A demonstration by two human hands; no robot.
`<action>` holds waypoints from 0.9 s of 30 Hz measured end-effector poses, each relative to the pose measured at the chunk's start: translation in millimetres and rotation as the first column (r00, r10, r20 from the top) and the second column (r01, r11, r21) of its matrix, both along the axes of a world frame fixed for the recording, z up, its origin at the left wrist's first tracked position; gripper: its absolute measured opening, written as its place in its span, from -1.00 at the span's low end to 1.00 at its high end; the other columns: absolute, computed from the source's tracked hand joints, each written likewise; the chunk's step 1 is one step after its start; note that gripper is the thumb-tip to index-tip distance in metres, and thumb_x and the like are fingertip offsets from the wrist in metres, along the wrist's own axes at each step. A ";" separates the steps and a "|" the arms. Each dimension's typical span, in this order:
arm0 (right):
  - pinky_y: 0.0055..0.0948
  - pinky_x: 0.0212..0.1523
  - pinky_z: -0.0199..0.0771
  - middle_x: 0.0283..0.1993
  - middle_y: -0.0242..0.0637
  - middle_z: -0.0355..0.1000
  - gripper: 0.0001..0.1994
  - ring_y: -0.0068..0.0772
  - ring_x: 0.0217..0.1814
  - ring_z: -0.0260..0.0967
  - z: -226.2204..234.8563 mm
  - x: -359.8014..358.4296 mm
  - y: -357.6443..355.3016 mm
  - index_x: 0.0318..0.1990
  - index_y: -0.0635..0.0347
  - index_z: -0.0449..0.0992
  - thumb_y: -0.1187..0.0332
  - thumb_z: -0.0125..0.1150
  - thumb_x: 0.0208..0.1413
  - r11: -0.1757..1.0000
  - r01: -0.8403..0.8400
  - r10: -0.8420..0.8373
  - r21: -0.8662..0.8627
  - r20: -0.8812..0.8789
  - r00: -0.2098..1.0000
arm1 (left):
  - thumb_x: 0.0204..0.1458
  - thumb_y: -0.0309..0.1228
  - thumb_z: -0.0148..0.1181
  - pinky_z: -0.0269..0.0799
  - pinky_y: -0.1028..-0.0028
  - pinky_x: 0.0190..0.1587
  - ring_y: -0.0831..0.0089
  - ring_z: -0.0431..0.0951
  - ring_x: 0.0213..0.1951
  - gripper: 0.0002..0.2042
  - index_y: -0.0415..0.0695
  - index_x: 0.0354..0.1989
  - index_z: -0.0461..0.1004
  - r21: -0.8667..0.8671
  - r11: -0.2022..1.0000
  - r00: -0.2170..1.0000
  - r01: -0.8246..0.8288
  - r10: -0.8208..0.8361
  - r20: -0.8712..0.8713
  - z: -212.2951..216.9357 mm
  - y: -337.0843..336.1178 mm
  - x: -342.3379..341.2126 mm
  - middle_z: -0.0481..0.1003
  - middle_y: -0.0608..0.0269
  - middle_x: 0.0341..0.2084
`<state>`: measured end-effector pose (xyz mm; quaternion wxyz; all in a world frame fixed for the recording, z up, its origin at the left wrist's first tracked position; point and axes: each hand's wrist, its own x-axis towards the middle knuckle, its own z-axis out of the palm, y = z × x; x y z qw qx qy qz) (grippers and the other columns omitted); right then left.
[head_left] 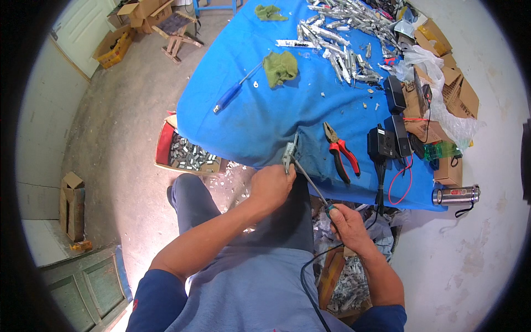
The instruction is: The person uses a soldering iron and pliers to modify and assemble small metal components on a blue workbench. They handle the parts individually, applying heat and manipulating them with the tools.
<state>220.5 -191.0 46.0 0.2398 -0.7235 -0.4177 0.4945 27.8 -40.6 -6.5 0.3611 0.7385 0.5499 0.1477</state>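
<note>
Small grey metal part (289, 153) upright at blue table edge; thin soldering iron (311, 183) angled, tip touching it.

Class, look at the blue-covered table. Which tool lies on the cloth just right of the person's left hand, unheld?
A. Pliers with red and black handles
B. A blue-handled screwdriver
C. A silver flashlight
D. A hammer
A. The pliers with red and black handles lie loose on the blue table cover, just right of the left hand; the blue-handled screwdriver lies farther up and to the left.
</note>
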 end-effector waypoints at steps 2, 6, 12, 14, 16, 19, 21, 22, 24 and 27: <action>-0.44 -0.37 0.40 -0.52 -0.36 0.38 -0.63 -0.53 -0.46 0.36 1.4 0.5 1.2 -0.06 0.28 0.49 0.11 0.03 0.31 0.999 0.021 -0.024 -0.037 -0.062 0.998 | 0.23 -0.03 -0.10 0.44 -0.03 -0.23 -0.21 0.56 -0.39 -0.41 -0.34 -0.60 0.53 0.005 1.000 1.000 0.002 -0.002 -0.019 1.6 -0.2 -0.2 0.51 -0.24 -0.57; -0.33 -0.35 0.42 -0.49 -0.23 0.43 -0.66 -0.33 -0.44 0.43 4.5 2.3 5.0 -0.05 0.21 0.49 0.11 0.05 0.29 1.000 -0.027 0.026 0.014 0.076 0.997 | 0.22 -0.04 -0.09 0.44 -0.03 -0.25 -0.19 0.56 -0.40 -0.42 -0.33 -0.60 0.53 0.018 1.000 0.999 0.011 -0.010 -0.031 1.9 0.6 -1.4 0.51 -0.24 -0.59; -0.20 -0.36 0.40 -0.46 -0.06 0.44 -0.61 0.05 -0.40 0.46 -12.0 -1.0 -5.1 0.01 0.13 0.48 0.02 0.11 0.25 0.966 -0.153 0.047 0.207 0.443 0.895 | 0.14 0.05 0.00 0.45 0.02 -0.27 -0.16 0.57 -0.43 -0.41 -0.32 -0.59 0.54 -0.001 1.000 1.000 -0.001 0.001 -0.019 5.1 3.4 -6.4 0.49 -0.21 -0.64; -0.21 -0.38 0.39 -0.48 -0.06 0.42 -0.59 0.07 -0.41 0.45 -10.7 -2.7 -5.5 0.02 0.13 0.47 0.00 0.13 0.25 0.956 -0.174 0.039 0.237 0.485 0.874 | 0.10 0.09 0.03 0.45 0.04 -0.28 -0.14 0.57 -0.44 -0.39 -0.33 -0.58 0.55 -0.050 0.999 1.000 0.007 -0.008 -0.010 8.4 6.6 -8.4 0.49 -0.19 -0.65; -0.16 -0.36 0.39 -0.45 -0.01 0.44 -0.61 0.19 -0.34 0.44 -6.5 -5.4 -5.0 0.02 0.11 0.47 0.01 0.13 0.24 0.949 -0.185 0.029 0.254 0.515 0.856 | 0.08 0.11 0.04 0.44 0.06 -0.27 -0.13 0.57 -0.44 -0.39 -0.33 -0.58 0.55 -0.095 0.995 0.999 0.020 -0.023 -0.029 12.2 9.4 -10.3 0.50 -0.18 -0.65; -0.02 -0.33 0.43 -0.37 -0.04 0.51 -0.69 0.18 -0.28 0.47 11.2 -14.6 0.6 -0.07 0.07 0.45 0.08 0.17 0.20 0.954 -0.195 0.041 0.229 0.545 0.837 | 0.09 0.13 0.03 0.43 0.05 -0.27 -0.13 0.57 -0.43 -0.37 -0.34 -0.58 0.54 -0.109 0.994 0.998 0.031 -0.036 -0.046 17.4 10.7 -12.5 0.49 -0.19 -0.64; -0.02 -0.36 0.42 -0.38 -0.06 0.50 -0.71 0.16 -0.29 0.47 12.0 -16.6 -0.2 -0.09 0.07 0.44 0.10 0.18 0.19 0.936 -0.222 0.020 0.273 0.589 0.808 | 0.12 0.13 0.00 0.41 0.04 -0.28 -0.16 0.55 -0.43 -0.35 -0.34 -0.58 0.53 -0.096 0.995 0.999 0.032 -0.035 -0.031 17.8 10.9 -14.1 0.48 -0.22 -0.63; -0.02 -0.37 0.42 -0.39 -0.07 0.50 -0.72 0.15 -0.30 0.47 11.4 -16.8 -0.5 -0.10 0.06 0.43 0.11 0.18 0.18 0.926 -0.236 0.008 0.294 0.610 0.792 | 0.14 0.13 -0.02 0.40 0.03 -0.28 -0.18 0.55 -0.42 -0.35 -0.34 -0.58 0.53 -0.087 0.996 0.999 0.028 -0.029 -0.013 17.3 10.9 -15.7 0.48 -0.23 -0.62; -0.01 -0.37 0.42 -0.39 -0.07 0.50 -0.73 0.14 -0.31 0.47 8.2 -16.2 -2.3 -0.10 0.06 0.42 0.12 0.18 0.18 0.914 -0.250 -0.006 0.320 0.625 0.780 | 0.18 0.12 -0.06 0.38 0.01 -0.29 -0.20 0.53 -0.41 -0.35 -0.34 -0.57 0.52 -0.042 0.999 1.000 0.020 -0.020 -0.010 14.0 8.3 -16.5 0.47 -0.25 -0.62; -0.02 -0.36 0.42 -0.37 -0.08 0.52 -0.71 0.15 -0.30 0.48 6.3 -14.6 -2.5 -0.09 0.09 0.43 0.11 0.18 0.18 0.920 -0.245 0.006 0.304 0.617 0.787 | 0.23 0.07 -0.11 0.36 -0.02 -0.30 -0.23 0.52 -0.41 -0.37 -0.32 -0.56 0.52 0.041 0.999 0.999 0.015 -0.013 -0.041 4.9 6.0 -15.6 0.46 -0.26 -0.61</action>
